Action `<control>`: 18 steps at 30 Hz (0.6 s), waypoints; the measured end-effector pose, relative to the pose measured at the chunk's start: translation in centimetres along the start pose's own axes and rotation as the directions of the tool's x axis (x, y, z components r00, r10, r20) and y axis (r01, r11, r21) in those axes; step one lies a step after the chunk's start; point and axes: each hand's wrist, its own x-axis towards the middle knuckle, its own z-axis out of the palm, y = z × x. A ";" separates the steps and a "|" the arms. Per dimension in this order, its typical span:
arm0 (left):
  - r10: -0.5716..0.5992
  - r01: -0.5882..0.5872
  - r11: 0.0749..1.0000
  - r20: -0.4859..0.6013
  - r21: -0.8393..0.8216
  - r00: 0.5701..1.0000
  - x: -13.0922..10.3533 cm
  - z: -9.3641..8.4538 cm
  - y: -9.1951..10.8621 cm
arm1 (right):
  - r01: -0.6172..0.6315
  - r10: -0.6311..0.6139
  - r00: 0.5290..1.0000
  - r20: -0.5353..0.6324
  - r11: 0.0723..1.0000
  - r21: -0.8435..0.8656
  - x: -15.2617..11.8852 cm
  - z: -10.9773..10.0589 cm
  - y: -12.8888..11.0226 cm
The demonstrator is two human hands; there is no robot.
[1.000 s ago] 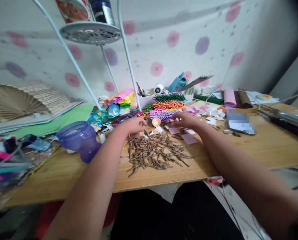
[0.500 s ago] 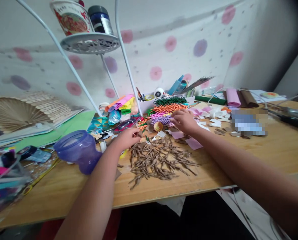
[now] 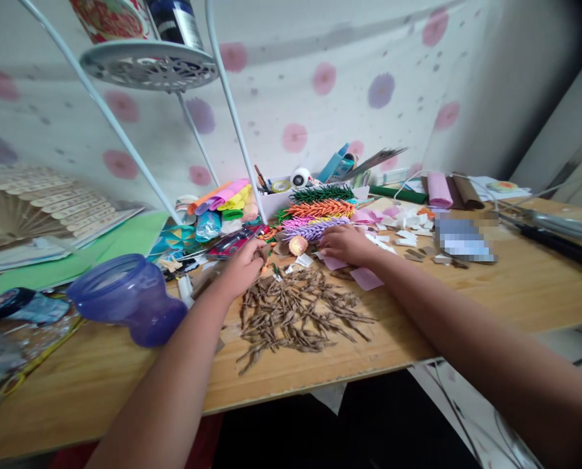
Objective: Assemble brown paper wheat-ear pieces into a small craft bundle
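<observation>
A spread of twisted brown paper pieces [image 3: 303, 312] lies near the table's front. At its upper left edge, my left hand [image 3: 245, 266] is closed, its fingertips pinched on something small and brown that I cannot make out. My right hand [image 3: 344, 244] rests palm down beside the purple twisted bundle [image 3: 315, 228] and over pink paper pieces [image 3: 367, 279]; its fingertips are partly hidden. Orange [image 3: 320, 208] and green bundles [image 3: 323, 193] lie behind the purple one. A small round yellowish piece [image 3: 298, 245] sits between my hands.
A purple translucent jar [image 3: 129, 296] lies left of my left forearm. A white metal stand [image 3: 149, 65] rises at the back left. Colourful paper rolls [image 3: 222, 198], a folding fan [image 3: 32, 212], white scraps [image 3: 408, 238] and a pink roll [image 3: 440, 190] lie around the table [image 3: 530, 293].
The view has shifted, so most things appear further left. My right hand has come lower beside the purple bundle. My left hand stays at the brown pieces' upper left edge.
</observation>
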 end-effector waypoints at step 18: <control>0.022 -0.009 0.995 -0.120 0.103 0.993 0.1 1.1 0.4 | 0.006 -0.006 1.000 -0.010 1.000 -0.025 -0.1 0.3 -3.2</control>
